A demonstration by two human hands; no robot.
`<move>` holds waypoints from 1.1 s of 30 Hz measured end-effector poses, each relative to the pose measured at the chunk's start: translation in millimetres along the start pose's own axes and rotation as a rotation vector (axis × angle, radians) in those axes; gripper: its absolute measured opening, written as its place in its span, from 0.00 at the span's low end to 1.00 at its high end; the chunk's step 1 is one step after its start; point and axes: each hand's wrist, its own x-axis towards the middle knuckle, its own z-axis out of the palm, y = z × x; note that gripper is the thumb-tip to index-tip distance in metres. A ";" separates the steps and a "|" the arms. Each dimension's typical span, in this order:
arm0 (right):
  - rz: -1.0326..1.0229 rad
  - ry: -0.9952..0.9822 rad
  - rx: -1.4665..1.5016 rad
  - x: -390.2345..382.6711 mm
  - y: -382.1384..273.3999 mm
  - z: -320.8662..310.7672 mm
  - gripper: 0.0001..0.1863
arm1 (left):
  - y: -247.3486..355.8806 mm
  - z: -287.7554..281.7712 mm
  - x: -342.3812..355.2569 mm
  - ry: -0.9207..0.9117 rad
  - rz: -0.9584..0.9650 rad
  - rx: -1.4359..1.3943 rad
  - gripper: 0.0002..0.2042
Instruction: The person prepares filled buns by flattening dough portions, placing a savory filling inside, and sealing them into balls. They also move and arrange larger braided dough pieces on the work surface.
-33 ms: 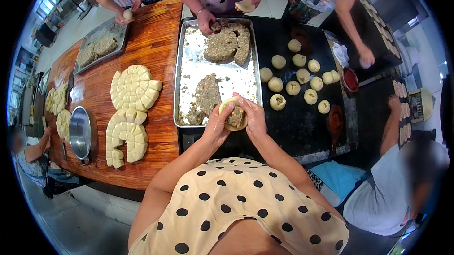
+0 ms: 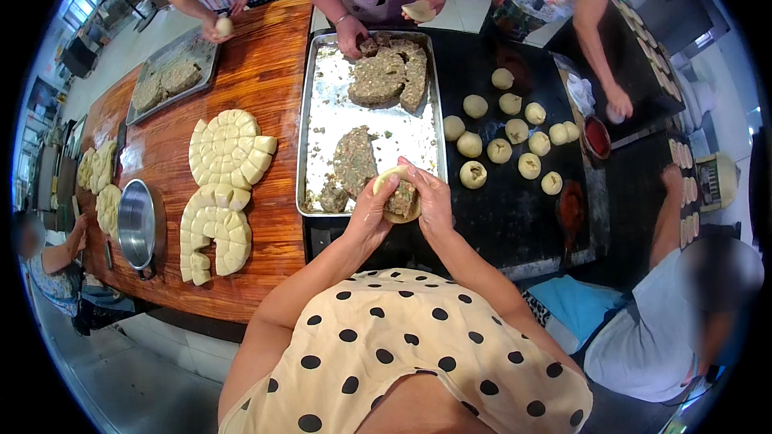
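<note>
My left hand [image 2: 374, 209] and my right hand [image 2: 430, 201] are cupped together round a flattened disc of pale dough [image 2: 388, 176] with a lump of speckled brown-green filling [image 2: 400, 198] in it. They are over the lower edge of a large metal tray [image 2: 312, 116], which holds chunks of the same filling [image 2: 378, 78], [image 2: 352, 162]. Just right of the tray, several round dough balls [image 2: 474, 106] lie on a black work surface [image 2: 507, 209], some with filling showing at the top.
A wooden table [image 2: 137, 281] at left holds cut dough pieces [image 2: 229, 148], a steel bowl [image 2: 137, 225] and a smaller tray [image 2: 173, 80]. A red dish [image 2: 595, 136] sits at right. Co-workers surround the tables, their hands [image 2: 350, 36], [image 2: 223, 28], [image 2: 618, 100] on dough, filling or surfaces.
My hands stay round the dough and filling. The top-left co-worker's hand with a dough ball has shifted slightly right, and the top-right co-worker's arm has moved slightly.
</note>
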 end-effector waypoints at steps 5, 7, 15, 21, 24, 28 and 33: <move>-0.115 -0.048 -0.089 -6.5 -3.9 3.1 0.24 | -7.5 -4.3 4.5 0.026 -0.014 -0.063 0.17; -0.028 -0.049 0.011 -11.4 -3.5 1.8 0.26 | -9.8 -4.0 3.5 0.055 -0.020 -0.086 0.16; -0.412 0.141 -0.368 -10.0 12.8 13.4 0.14 | -21.6 9.8 3.7 0.110 0.095 0.000 0.17; -0.554 0.112 -0.473 -9.3 -1.8 23.2 0.16 | -6.5 20.1 -6.8 0.063 0.079 -0.098 0.18; -0.569 0.146 -0.391 -5.7 5.6 28.6 0.15 | -9.8 12.4 -2.4 0.088 0.165 0.061 0.18; -0.488 0.081 -0.443 0.3 15.6 18.0 0.19 | -7.7 7.4 3.9 0.101 0.094 0.129 0.21; -0.135 -0.051 0.053 6.9 -11.8 6.6 0.30 | 19.7 12.5 -2.8 0.056 -0.077 0.000 0.30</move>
